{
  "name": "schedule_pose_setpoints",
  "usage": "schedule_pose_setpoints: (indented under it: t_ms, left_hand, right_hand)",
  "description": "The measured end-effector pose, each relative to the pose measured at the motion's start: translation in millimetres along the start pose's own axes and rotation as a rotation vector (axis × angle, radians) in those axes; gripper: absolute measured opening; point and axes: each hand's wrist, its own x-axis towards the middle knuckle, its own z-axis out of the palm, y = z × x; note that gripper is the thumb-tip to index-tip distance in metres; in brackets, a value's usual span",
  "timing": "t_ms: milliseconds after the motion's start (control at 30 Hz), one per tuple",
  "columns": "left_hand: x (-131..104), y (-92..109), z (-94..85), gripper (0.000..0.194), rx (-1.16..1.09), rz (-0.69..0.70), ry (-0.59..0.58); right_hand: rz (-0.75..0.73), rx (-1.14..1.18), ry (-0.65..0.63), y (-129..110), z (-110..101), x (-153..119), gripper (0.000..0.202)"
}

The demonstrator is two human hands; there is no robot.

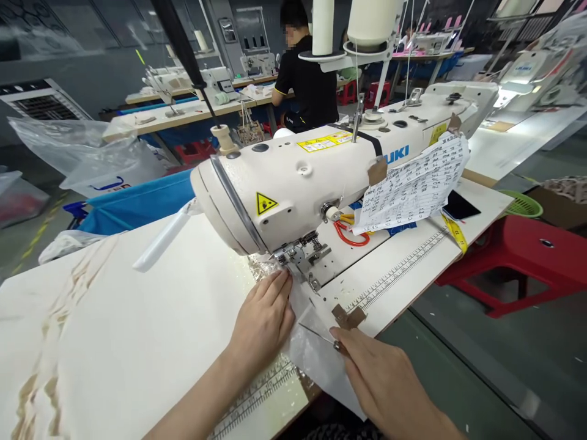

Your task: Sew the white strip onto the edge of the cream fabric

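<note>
The right hand (385, 373) is gripping a slender metal tool (316, 333), its fingers closing round the handle and the tip pointing across the sheer white material (318, 360), perhaps for guiding its loose edge. The material is drooping past the front of the bench (160, 305) and running up toward the needle area (293, 253). Just short of there, the left hand (266, 315) is resting on it, fingers lying narrow and together, probably for keeping it flat; whether they are pinching it, one cannot tell. Beyond, the industrial sewing machine (284, 177) is standing over the material, with a handwritten sheet (408, 189) hanging on its side, likely for easy reading. Farther off, a co-worker (309, 79) in black is sitting.
</note>
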Motion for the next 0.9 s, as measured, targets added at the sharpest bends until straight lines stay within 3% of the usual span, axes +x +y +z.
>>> schedule_pose_setpoints:
  t_ms: [367, 900]
  left_hand:
    - [2, 2, 0.8, 0.048, 0.028, -0.03, -0.054]
    - [-3, 16, -4.4, 0.047, 0.054, 0.001, -0.032]
  right_hand:
    - [0.014, -0.065, -0.045, -2, -1, 18, 0.036]
    - [0.014, -0.127, -0.119, -2, 4, 31, 0.031]
